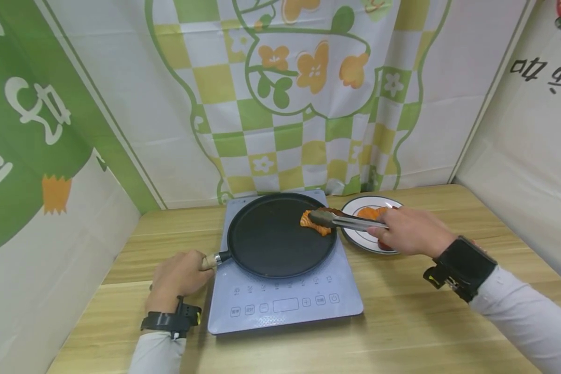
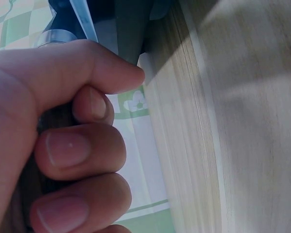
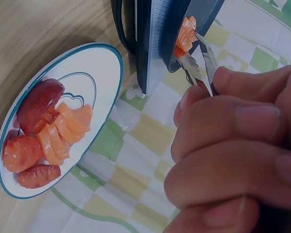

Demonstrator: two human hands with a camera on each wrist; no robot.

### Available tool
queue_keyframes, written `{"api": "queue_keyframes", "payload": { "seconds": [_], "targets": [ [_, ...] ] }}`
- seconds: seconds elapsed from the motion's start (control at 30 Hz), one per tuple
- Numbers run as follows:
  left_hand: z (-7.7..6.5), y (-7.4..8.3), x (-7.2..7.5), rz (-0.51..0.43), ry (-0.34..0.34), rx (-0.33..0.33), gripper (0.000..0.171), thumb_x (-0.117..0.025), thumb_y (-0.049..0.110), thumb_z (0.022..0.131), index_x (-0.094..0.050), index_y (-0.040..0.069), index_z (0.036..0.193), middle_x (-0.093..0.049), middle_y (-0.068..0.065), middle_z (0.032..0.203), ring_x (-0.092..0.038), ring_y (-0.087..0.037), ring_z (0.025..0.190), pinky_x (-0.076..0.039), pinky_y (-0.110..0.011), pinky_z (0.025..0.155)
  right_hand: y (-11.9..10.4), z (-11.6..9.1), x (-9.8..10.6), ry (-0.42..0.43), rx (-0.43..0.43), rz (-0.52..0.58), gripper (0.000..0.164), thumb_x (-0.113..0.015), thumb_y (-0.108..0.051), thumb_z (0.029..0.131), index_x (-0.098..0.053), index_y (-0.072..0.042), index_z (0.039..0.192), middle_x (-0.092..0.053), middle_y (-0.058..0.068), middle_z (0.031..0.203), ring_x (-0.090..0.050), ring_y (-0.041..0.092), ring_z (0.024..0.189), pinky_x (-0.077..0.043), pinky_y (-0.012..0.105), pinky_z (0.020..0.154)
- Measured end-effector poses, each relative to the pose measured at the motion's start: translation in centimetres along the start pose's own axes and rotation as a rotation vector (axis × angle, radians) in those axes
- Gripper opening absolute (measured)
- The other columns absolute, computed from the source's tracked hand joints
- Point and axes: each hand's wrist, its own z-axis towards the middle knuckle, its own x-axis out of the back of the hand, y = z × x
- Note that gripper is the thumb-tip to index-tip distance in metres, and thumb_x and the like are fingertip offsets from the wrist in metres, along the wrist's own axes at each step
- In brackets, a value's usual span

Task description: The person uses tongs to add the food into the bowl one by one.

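Observation:
A flat black frying pan (image 1: 280, 239) sits on the induction cooker, its wooden handle (image 1: 210, 262) gripped by my left hand (image 1: 179, 275). In the left wrist view the curled fingers (image 2: 79, 148) wrap that handle, which is mostly hidden. My right hand (image 1: 411, 231) holds metal tongs (image 1: 355, 223), whose tips lie at an orange salmon slice (image 1: 315, 223) on the pan's right side. The right wrist view shows the tong tips (image 3: 196, 65) against the salmon (image 3: 186, 35). Beside the pan, under my right hand, is a white plate (image 3: 104, 68) with more salmon slices (image 3: 77, 121) and reddish sausages (image 3: 41, 104).
The pale induction cooker (image 1: 285, 306) extends toward me, its touch panel in front of the pan. A wooden table (image 1: 402, 332) carries everything. Printed cloth (image 1: 290, 130) hangs close behind the cooker, and more cloth walls stand at left and right.

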Motion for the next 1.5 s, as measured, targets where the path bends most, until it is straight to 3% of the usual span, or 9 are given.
{"api": "queue_keyframes", "payload": {
  "seconds": [0.53, 0.97, 1.23, 1.5],
  "targets": [
    [0.1, 0.1, 0.0, -0.005, -0.004, 0.000, 0.033, -0.062, 0.034, 0.083, -0.043, 0.018, 0.062, -0.042, 0.002, 0.059, -0.043, -0.016, 0.056, -0.032, -0.035, 0.050, 0.2, -0.3, -0.3, -0.008, -0.035, 0.032, 0.035, -0.045, -0.051, 0.096, -0.054, -0.022, 0.080, -0.048, -0.005, 0.069, -0.045, 0.014, 0.061, -0.035, 0.033, 0.049],
    [0.0, 0.1, 0.0, -0.012, 0.013, -0.005, 0.032, -0.063, 0.034, 0.083, -0.043, 0.017, 0.062, -0.042, 0.003, 0.059, -0.043, -0.016, 0.056, -0.031, -0.034, 0.050, 0.2, -0.6, -1.0, 0.052, -0.058, -0.028, 0.036, -0.045, -0.056, 0.094, -0.054, -0.023, 0.080, -0.047, -0.004, 0.068, -0.047, 0.016, 0.063, -0.034, 0.035, 0.048],
    [0.0, 0.2, 0.0, -0.015, 0.008, -0.001, 0.032, -0.063, 0.034, 0.083, -0.044, 0.017, 0.063, -0.042, 0.002, 0.059, -0.043, -0.016, 0.056, -0.031, -0.034, 0.051, 0.3, -0.9, -0.9, 0.069, -0.063, 0.012, 0.035, -0.044, -0.055, 0.095, -0.057, -0.029, 0.076, -0.048, -0.007, 0.068, -0.048, 0.014, 0.063, -0.034, 0.035, 0.048],
    [0.0, 0.1, 0.0, -0.016, 0.009, 0.001, 0.032, -0.063, 0.034, 0.083, -0.044, 0.017, 0.063, -0.043, 0.002, 0.059, -0.043, -0.016, 0.056, -0.032, -0.035, 0.050, 0.5, -1.4, -0.7, 0.093, -0.082, 0.002, 0.035, -0.046, -0.055, 0.094, -0.059, -0.023, 0.088, -0.049, -0.006, 0.070, -0.048, 0.015, 0.065, -0.035, 0.036, 0.050]
  ]
}}
